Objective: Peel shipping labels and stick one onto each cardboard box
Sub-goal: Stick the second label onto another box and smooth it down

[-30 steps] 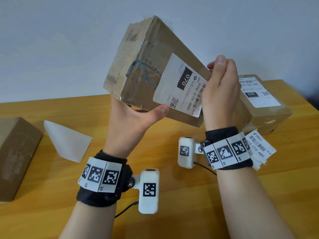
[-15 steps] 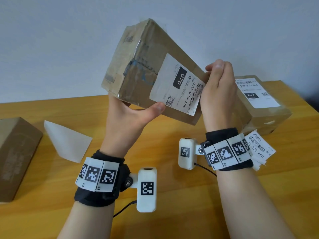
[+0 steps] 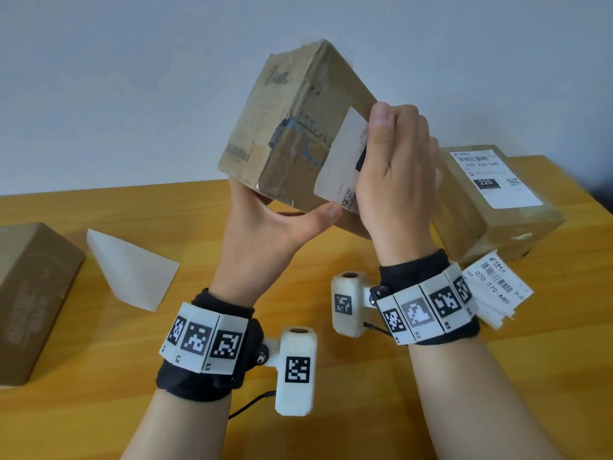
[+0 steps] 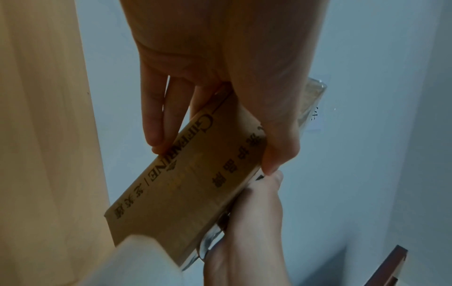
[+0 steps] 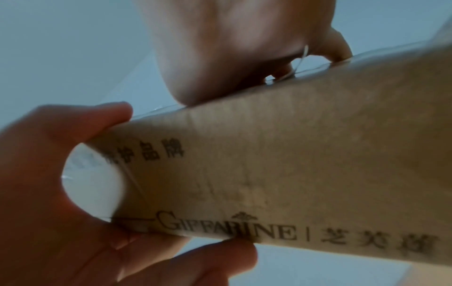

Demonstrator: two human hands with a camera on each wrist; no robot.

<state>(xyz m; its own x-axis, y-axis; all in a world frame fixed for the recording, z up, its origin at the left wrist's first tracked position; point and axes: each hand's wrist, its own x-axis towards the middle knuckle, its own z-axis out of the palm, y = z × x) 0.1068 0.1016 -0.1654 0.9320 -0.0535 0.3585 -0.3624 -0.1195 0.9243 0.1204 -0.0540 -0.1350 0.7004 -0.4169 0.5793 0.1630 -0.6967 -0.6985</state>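
The cardboard box is held up in the air above the wooden table, tilted, with its long axis running from about 10 o'clock down to 4 o'clock in the head view; its small taped end faces the camera's left and one corner points up toward 12 o'clock. On its broad near face lies a white shipping label, its visible left edge and QR code toward 7 o'clock, the rest hidden under the right hand. That hand lies over the label with the fingers together; whether they press flat or curl over the box's far edge cannot be told. The left hand grips the box from below at its lower end, thumb on the near face beside the label's corner and fingers on the opposite side, as the left wrist view shows. Printed lettering runs along the box's underside in the right wrist view.

On the table, at 3 o'clock, a second box lies flat and closed with its own label on top. At 9 o'clock a third box lies label-free on what shows. Between it and the left hand lies a white backing sheet. A bundle of labels lies just beside the right wrist at 4 o'clock.
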